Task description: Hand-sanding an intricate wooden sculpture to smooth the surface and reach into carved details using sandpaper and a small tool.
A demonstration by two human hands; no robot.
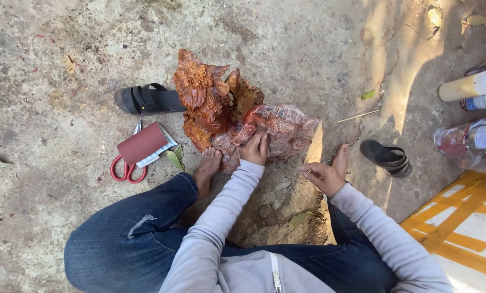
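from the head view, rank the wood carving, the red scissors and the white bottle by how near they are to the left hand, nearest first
1. wood carving: directly under the left hand, touching it.
2. red scissors: on the concrete to the left, beside the sandpaper.
3. white bottle: far right, near the upper edge.

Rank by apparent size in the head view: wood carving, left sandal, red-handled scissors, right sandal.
1. Wood carving
2. Left sandal
3. Red-handled scissors and right sandal: they look alike, and sandpaper hides part of the scissors, so unranked.

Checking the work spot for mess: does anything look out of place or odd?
The two black sandals lie far apart: one beside the carved wood, the other off by the right foot. Nothing looks spilled.
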